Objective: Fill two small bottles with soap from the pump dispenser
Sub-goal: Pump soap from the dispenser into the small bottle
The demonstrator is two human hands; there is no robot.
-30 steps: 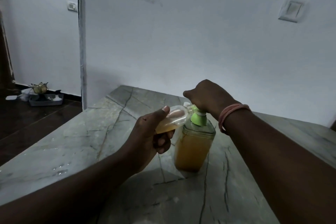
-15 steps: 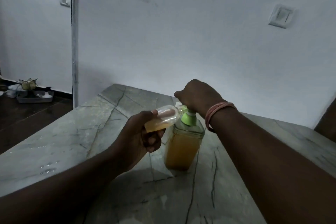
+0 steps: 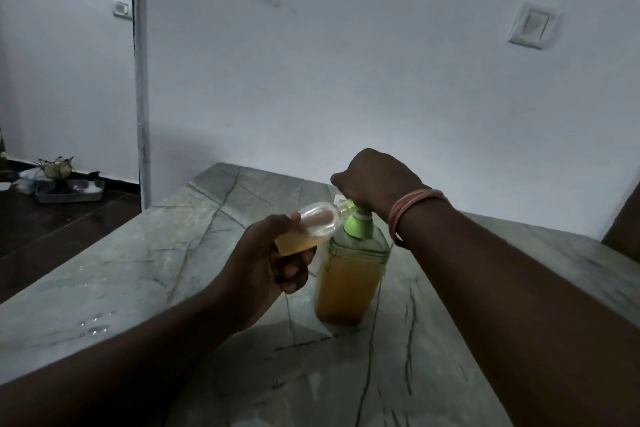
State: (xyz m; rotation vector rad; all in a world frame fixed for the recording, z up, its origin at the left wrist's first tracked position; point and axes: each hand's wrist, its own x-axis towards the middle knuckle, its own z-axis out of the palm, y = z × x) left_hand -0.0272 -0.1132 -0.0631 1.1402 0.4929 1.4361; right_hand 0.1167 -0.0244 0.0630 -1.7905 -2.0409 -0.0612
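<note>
Head view: my right hand [image 3: 375, 180] is curled over the pump dispenser [image 3: 349, 270], hiding the pump head, so I can't see the nozzle. Left hand [image 3: 266, 263] grips 1 small bottle [image 3: 311, 227], tilted, mouth at the pump, part full of amber soap. No labels readable. Dispenser stands on the marble table [image 3: 138, 270]; a tray [image 3: 69, 192] sits on the floor far left.

- My left hand [image 3: 266, 256]: raised off the table, fingers and thumb curled round a small bottle [image 3: 308, 229], holding it tilted, its neck up toward the other hand.
- My left forearm: comes in from the lower left.
- My right hand [image 3: 375, 180]: fist-like, knuckles up, on the pump head [image 3: 358, 224].
- My right wrist: bent down, banded by pink threads [image 3: 408, 210].
</note>
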